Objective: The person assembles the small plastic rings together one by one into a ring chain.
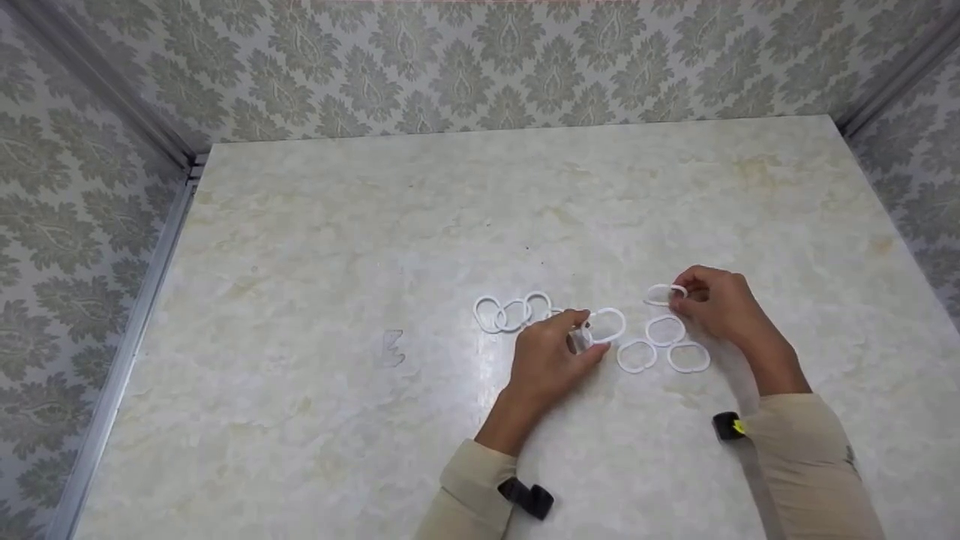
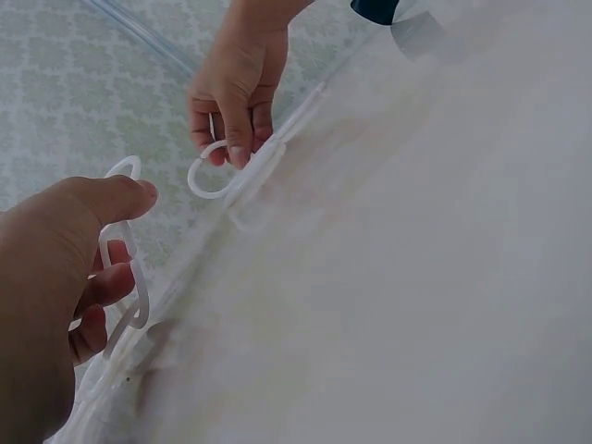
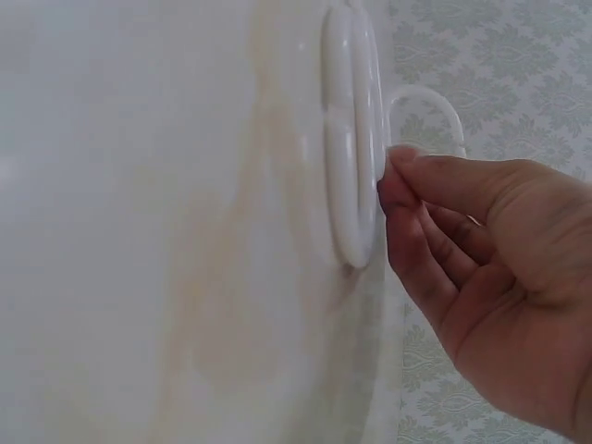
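My left hand (image 1: 551, 356) holds a white plastic ring (image 1: 611, 324) between thumb and fingers, raised off the table. Linked to it, a chain of white rings (image 1: 513, 315) trails to the left on the table, partly hidden behind that hand. In the left wrist view the held ring (image 2: 139, 287) hangs joined to another link. Pinched at its right end by my right hand (image 1: 716, 300) is a separate white ring (image 1: 658, 295), tilted above the tabletop; the right wrist view shows this ring (image 3: 430, 97) beyond the fingertips. Three loose rings (image 1: 688, 358) lie between and below the hands.
The pale marbled table (image 1: 337, 225) extends around the hands. A small jagged mark or clear piece (image 1: 393, 349) shows left of the chain. Patterned walls (image 1: 465, 67) enclose the back and sides. Each sleeve bears a black wrist camera (image 1: 526, 499).
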A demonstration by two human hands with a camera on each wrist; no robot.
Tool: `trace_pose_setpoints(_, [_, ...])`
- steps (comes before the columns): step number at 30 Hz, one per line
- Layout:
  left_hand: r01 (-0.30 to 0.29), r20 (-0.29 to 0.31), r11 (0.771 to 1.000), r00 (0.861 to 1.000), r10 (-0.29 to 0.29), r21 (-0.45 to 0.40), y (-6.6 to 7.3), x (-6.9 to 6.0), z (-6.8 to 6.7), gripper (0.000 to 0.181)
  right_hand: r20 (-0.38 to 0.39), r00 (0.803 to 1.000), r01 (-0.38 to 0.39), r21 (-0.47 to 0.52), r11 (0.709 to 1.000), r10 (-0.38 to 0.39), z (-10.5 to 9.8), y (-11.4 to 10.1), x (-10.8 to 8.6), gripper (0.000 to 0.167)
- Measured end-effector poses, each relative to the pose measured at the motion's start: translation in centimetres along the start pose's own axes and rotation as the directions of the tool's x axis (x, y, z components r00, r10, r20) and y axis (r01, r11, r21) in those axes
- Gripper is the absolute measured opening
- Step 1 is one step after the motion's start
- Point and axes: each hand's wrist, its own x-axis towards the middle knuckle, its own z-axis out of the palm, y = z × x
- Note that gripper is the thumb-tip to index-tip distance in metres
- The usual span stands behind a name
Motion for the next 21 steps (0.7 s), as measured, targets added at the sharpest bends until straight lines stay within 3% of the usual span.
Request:
trace_pose_setpoints(7, [-0.001,-0.003,1.000,1.000,0.001,-0.003,0.1,0.0,0.0,0.037,-0.018,1.000,0.019,0.113,0.993,-0.017,-0.1,-0.5,-0.3,0.025])
trace_pose_setpoints(12, [0.012,0.011,1.000,1.000,-0.012,0.001,0.1,0.0,-0.1,0.038,-0.040,0.995,0.094,0.177,0.980,-0.088,0.3,-1.0,-0.4,0.032])
trace_pose_setpoints(21, [0.025,0.023,1.000,0.999,-0.025,0.005,0.1,0.0,-0.1,0.038,-0.102,0.980,0.195,0.311,0.930,-0.172,1.1,-1.9,-0.8,0.017])
